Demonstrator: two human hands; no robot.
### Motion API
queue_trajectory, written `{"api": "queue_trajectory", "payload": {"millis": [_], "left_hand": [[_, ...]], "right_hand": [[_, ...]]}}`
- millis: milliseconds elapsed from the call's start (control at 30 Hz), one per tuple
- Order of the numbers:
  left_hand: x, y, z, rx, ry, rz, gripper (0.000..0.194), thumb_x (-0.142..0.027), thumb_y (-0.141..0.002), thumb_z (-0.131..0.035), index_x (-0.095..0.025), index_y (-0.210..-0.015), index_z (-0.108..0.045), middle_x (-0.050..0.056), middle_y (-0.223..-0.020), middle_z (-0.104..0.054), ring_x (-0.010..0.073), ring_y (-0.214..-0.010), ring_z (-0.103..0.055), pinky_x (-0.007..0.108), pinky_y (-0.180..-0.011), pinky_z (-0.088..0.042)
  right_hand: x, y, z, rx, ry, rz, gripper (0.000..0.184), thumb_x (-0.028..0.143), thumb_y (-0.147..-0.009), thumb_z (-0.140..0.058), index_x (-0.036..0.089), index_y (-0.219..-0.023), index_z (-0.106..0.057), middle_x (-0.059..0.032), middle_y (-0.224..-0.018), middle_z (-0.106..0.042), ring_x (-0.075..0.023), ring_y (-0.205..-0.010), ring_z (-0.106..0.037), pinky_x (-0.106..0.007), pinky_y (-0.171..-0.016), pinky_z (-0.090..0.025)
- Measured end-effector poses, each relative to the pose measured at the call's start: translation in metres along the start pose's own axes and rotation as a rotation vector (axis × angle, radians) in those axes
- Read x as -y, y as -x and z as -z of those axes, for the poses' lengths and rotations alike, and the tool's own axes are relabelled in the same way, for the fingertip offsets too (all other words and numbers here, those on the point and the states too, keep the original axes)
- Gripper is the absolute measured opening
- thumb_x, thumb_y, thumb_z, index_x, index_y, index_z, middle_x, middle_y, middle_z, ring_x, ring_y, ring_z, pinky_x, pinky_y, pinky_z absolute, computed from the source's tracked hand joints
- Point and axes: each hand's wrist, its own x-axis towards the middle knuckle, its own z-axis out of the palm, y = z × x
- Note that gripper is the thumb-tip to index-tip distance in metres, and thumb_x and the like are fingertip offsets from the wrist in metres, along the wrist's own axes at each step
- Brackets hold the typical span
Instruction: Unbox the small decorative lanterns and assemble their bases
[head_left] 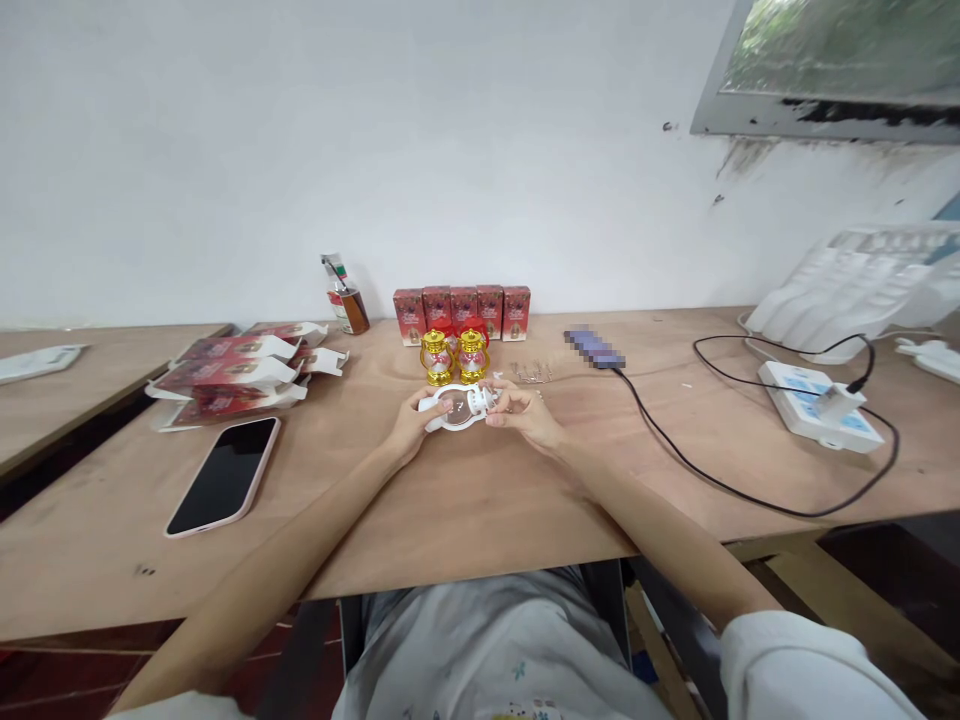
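Observation:
A small white lantern (459,408) lies sideways between my hands above the table. My left hand (412,420) is closed round its base end, thumb over the clear body. At the top end, my right hand (523,412) pinches with bent fingers; what exactly its fingertips grip there is too small to make out. Just behind stand two gold lanterns (436,356), upright and side by side, with red ones partly hidden at their back. Small metal wire pieces (532,373) lie to the right of these lanterns.
Several red printed boxes (410,316) stand along the wall. Flattened cartons (232,370) are piled left, with a phone (225,476) before them. A bottle (346,300) leans behind. Rightward lie a pixelated device (594,347), its black cable (701,468), a power strip (817,405) and stacked white plastic (832,290).

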Motion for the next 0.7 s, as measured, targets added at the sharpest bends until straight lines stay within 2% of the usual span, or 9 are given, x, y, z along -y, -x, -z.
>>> {"api": "queue_trajectory", "payload": {"millis": [233, 467, 600, 700], "left_hand": [[-0.001, 0.000, 0.001, 0.026, 0.009, 0.008, 0.043, -0.033, -0.049, -0.084, -0.015, -0.079, -0.061, -0.001, -0.073, -0.065, 0.0103, -0.064, -0.057, 0.023, -0.063, -0.046], [-0.002, -0.003, 0.009, 0.095, 0.122, 0.067, 0.044, -0.034, -0.051, -0.084, -0.014, -0.085, -0.063, 0.002, -0.081, -0.068, 0.0125, -0.070, -0.061, 0.024, -0.067, -0.048], [-0.002, -0.002, 0.010, 0.189, 0.194, 0.123, 0.047, -0.037, -0.051, -0.084, -0.015, -0.088, -0.064, 0.003, -0.082, -0.068, 0.0137, -0.069, -0.062, 0.025, -0.066, -0.050], [-0.001, -0.001, 0.009, 0.233, 0.214, 0.133, 0.044, -0.035, -0.054, -0.083, -0.015, -0.090, -0.065, 0.004, -0.083, -0.069, 0.0144, -0.069, -0.062, 0.025, -0.065, -0.051]], "right_hand": [[0.000, 0.000, -0.001, 0.005, 0.044, 0.046, 0.024, 0.027, -0.056, -0.081, 0.018, -0.055, -0.059, -0.0043, -0.121, -0.056, -0.0179, -0.107, -0.055, -0.036, -0.096, -0.038], [0.003, -0.003, 0.005, -0.009, -0.098, -0.030, 0.031, 0.032, -0.052, -0.083, 0.017, -0.055, -0.056, -0.0050, -0.125, -0.056, -0.0200, -0.104, -0.058, -0.038, -0.093, -0.042], [-0.001, -0.004, 0.004, -0.022, -0.077, -0.016, 0.033, 0.034, -0.051, -0.083, 0.017, -0.052, -0.055, -0.0046, -0.113, -0.061, -0.0185, -0.100, -0.059, -0.035, -0.091, -0.044], [-0.006, -0.007, 0.004, -0.096, -0.075, 0.001, 0.034, 0.035, -0.049, -0.084, 0.017, -0.051, -0.055, -0.0020, -0.095, -0.064, -0.0134, -0.083, -0.060, -0.029, -0.079, -0.047]]}}
